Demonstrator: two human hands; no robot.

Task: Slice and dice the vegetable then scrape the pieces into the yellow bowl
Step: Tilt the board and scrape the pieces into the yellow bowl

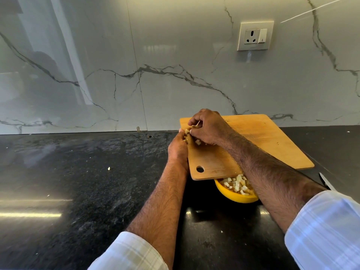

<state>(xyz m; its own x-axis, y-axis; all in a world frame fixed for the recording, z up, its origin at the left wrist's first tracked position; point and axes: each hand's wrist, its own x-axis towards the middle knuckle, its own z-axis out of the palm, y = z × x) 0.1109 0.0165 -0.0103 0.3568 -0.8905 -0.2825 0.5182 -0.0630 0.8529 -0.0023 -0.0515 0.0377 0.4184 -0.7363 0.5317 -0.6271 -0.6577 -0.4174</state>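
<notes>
Spillage looks the main risk in the head view: the cutting board [253,145] is propped over the yellow bowl [233,196], and pieces gathered at its left edge could drop onto the dark counter [78,182], where stray bits already lie. The left hand [178,149] cups against that edge, fingers loosely curved round the diced pieces [188,134]. The right hand [207,127] curls over them, pinching a few. The dice are pale, small and roughly cubed; most already sit heaped in the bowl. A knife [327,182] lies at the right.
</notes>
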